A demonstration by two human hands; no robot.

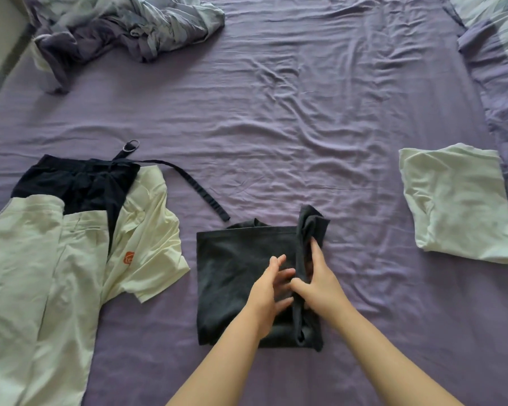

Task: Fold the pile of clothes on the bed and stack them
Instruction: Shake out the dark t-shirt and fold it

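Gripping the dark grey garment [232,268], your right hand [317,285] pinches its raised fold; your left hand [269,291] rests open-fingered on it.

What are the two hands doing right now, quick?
Left hand: open, fingers spread flat on the dark grey garment.
Right hand: closed, gripping that garment's raised right edge.

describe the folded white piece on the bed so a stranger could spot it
On the purple bed sheet, look to the far right edge, away from both hands. The folded white garment lies alone there, the only pale piece already folded.
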